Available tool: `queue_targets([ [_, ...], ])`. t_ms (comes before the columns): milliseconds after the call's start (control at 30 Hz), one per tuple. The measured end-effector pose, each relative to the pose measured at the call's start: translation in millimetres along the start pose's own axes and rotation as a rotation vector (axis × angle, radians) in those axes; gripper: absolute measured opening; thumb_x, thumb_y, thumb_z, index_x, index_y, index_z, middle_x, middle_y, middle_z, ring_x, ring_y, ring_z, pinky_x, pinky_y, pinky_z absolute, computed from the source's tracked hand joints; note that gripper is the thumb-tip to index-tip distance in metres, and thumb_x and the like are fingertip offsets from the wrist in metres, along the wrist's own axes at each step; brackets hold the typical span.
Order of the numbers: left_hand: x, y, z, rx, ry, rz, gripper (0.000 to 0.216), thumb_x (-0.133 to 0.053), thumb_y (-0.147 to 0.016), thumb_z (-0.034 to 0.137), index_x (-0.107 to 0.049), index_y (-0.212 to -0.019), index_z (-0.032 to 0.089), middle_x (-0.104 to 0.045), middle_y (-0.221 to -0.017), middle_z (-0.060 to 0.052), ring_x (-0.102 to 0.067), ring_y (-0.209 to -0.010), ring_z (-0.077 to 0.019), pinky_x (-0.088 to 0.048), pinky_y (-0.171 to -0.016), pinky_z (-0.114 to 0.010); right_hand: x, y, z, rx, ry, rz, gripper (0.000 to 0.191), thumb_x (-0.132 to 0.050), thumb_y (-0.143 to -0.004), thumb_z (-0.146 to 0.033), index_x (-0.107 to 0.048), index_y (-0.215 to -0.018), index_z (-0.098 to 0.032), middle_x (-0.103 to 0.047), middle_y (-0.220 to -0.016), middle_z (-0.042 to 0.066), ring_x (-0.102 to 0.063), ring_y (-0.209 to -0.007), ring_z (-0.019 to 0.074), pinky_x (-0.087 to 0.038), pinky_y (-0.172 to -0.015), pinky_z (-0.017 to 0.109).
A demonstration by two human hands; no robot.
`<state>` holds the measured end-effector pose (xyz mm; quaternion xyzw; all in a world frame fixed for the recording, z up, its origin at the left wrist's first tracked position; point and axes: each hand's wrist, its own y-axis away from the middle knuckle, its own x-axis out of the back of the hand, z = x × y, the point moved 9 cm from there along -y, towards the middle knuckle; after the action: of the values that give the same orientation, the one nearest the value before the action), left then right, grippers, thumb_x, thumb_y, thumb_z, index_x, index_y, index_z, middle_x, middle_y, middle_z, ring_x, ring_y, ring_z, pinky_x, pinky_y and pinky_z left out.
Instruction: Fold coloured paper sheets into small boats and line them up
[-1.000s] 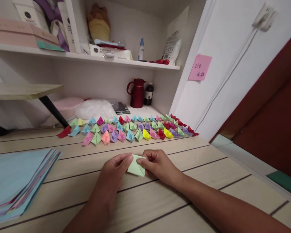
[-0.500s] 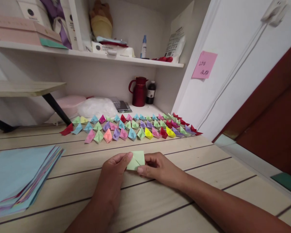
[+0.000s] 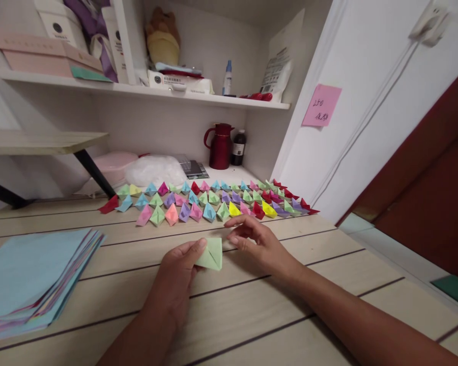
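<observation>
My left hand (image 3: 179,274) pinches a folded light-green paper piece (image 3: 212,254) by its left side, low over the wooden table (image 3: 221,305). To the right of the paper and a little above it, my right hand (image 3: 257,241) hovers with its fingers spread, holding nothing. Beyond both hands, several small folded paper boats (image 3: 209,201) in many colours stand in rows across the table's far side.
A stack of coloured paper sheets (image 3: 30,277) lies at the table's left. Behind the boats stand a red jug (image 3: 219,146), a dark bottle (image 3: 237,147) and a white plastic bag (image 3: 154,170). A shelf (image 3: 137,90) above holds boxes and bottles. A pink note (image 3: 321,105) sticks to the white wall.
My right hand has let go of the green paper and lifted up and to the right, fingers spreading. My left hand keeps its hold on the paper.
</observation>
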<state>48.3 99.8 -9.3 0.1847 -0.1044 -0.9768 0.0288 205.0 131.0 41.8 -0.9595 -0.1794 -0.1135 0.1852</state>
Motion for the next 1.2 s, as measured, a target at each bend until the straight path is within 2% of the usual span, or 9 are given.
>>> queue_targets([
  [100, 0, -1, -3, 0.012, -0.012, 0.000, 0.039, -0.073, -0.069, 0.048, -0.073, -0.086, 0.013, -0.066, -0.075, -0.003, -0.055, -0.072, -0.0140, -0.042, -0.071, -0.025, -7, 0, 4, -0.025, -0.188, -0.051, 0.038, -0.066, -0.084, -0.032, -0.053, -0.118, -0.025, -0.059, -0.113, 0.006, -0.058, -0.100, 0.0191, -0.046, -0.087, 0.035],
  [200, -1, -1, -3, 0.001, -0.013, -0.015, 0.040, -0.073, -0.068, 0.048, -0.074, -0.089, 0.014, -0.068, -0.077, -0.004, -0.055, -0.073, -0.0148, -0.041, -0.070, -0.026, -23, 5, 2, -0.033, -0.299, -0.146, 0.043, -0.069, -0.081, -0.028, -0.051, -0.120, -0.027, -0.055, -0.124, 0.007, -0.059, -0.095, 0.0162, -0.047, -0.086, 0.034],
  [400, -7, 0, -5, 0.021, -0.015, -0.081, 0.038, -0.069, -0.075, 0.044, -0.074, -0.099, 0.016, -0.071, -0.084, -0.005, -0.059, -0.081, -0.0165, -0.042, -0.076, -0.026, -35, 8, 3, -0.045, -0.337, -0.192, 0.044, -0.070, -0.080, -0.024, -0.053, -0.120, -0.028, -0.056, -0.112, 0.004, -0.056, -0.078, 0.0102, -0.046, -0.071, 0.025],
  [600, -7, -4, -8, 0.061, -0.014, -0.131, 0.036, -0.069, -0.076, 0.043, -0.073, -0.098, 0.015, -0.071, -0.086, -0.006, -0.056, -0.079, -0.0153, -0.041, -0.076, -0.027, -32, 6, 6, -0.027, -0.366, -0.183, 0.043, -0.069, -0.081, -0.021, -0.054, -0.120, -0.029, -0.056, -0.110, 0.003, -0.056, -0.075, 0.0087, -0.048, -0.071, 0.025],
  [733, -7, -4, -8, 0.053, -0.032, -0.142, 0.036, -0.068, -0.076, 0.044, -0.073, -0.096, 0.015, -0.070, -0.084, -0.006, -0.055, -0.076, -0.0142, -0.041, -0.074, -0.026, -29, 6, -3, 0.053, -0.163, -0.153, 0.043, -0.062, -0.083, -0.015, -0.053, -0.123, -0.029, -0.060, -0.108, 0.003, -0.059, -0.083, 0.0122, -0.049, -0.077, 0.028],
  [867, -6, -5, -9, 0.043, -0.130, -0.102, 0.034, -0.068, -0.073, 0.044, -0.073, -0.086, 0.013, -0.066, -0.072, -0.003, -0.055, -0.069, -0.0139, -0.042, -0.069, -0.026, -29, 11, -25, 0.277, 0.244, -0.112, 0.043, -0.056, -0.080, -0.004, -0.060, -0.116, -0.026, -0.060, -0.114, 0.005, -0.057, -0.105, 0.0181, -0.046, -0.091, 0.034],
  [967, -1, -7, -8, 0.014, -0.364, -0.025, 0.030, -0.066, -0.072, 0.042, -0.070, -0.073, 0.013, -0.060, -0.061, 0.000, -0.050, -0.058, -0.0123, -0.037, -0.058, -0.024, -34, 16, -31, 0.383, 0.474, -0.104, 0.035, -0.057, -0.077, -0.002, -0.065, -0.102, -0.025, -0.056, -0.122, 0.005, -0.054, -0.111, 0.0199, -0.043, -0.095, 0.036],
  [1067, 2, -8, -3, -0.052, -0.678, 0.040, 0.027, -0.061, -0.074, 0.040, -0.066, -0.064, 0.015, -0.055, -0.056, 0.001, -0.050, -0.056, -0.0138, -0.036, -0.053, -0.024, -37, 17, -25, 0.404, 0.596, -0.107, 0.025, -0.060, -0.076, -0.004, -0.066, -0.090, -0.024, -0.060, -0.117, 0.004, -0.056, -0.106, 0.0191, -0.042, -0.092, 0.036],
  [1200, 0, -8, 9, -0.286, -1.042, 0.083, 0.020, -0.055, -0.077, 0.030, -0.064, -0.064, 0.018, -0.060, -0.073, -0.002, -0.056, -0.066, -0.0171, -0.042, -0.061, -0.029, -43, 12, -9, 0.351, 0.620, -0.171, 0.018, -0.064, -0.076, -0.006, -0.067, -0.083, -0.022, -0.067, -0.103, 0.002, -0.060, -0.097, 0.0181, -0.040, -0.090, 0.036],
])
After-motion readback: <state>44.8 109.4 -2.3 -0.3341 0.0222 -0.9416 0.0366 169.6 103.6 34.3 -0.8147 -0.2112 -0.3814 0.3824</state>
